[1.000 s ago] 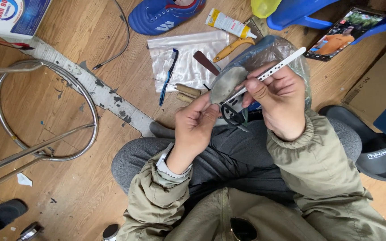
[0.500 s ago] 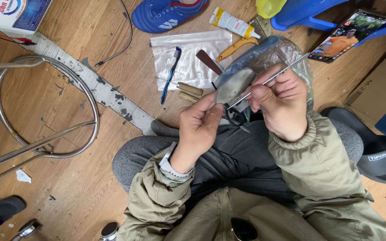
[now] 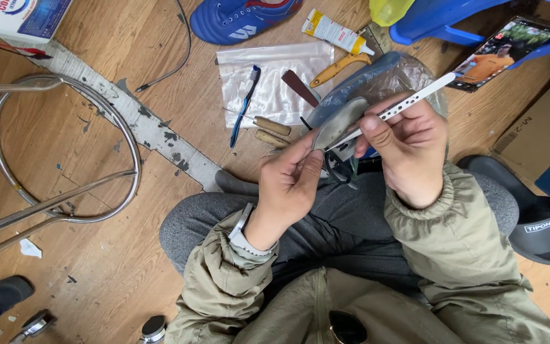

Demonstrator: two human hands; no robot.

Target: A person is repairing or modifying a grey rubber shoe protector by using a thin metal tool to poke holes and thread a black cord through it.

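Note:
I sit on a wooden floor. My left hand (image 3: 291,185) pinches the lower edge of a grey, curved shoe part (image 3: 340,121) held above my lap. My right hand (image 3: 405,143) grips a thin white stick-like tool (image 3: 415,97) whose lower tip rests against that grey part. Behind the two hands lies a shoe wrapped in a clear plastic bag (image 3: 386,75). Both hands are close together, almost touching.
On the floor ahead lie a clear plastic sheet (image 3: 275,79), a blue toothbrush (image 3: 244,105), wooden-handled tools (image 3: 272,130), a glue tube (image 3: 335,32) and a blue shoe (image 3: 243,18). A metal stool frame (image 3: 65,153) is at left, a black slipper (image 3: 533,213) at right.
The view has shifted slightly. My right hand has tilted the white tool and slid its tip along the grey part, while my left hand keeps its hold.

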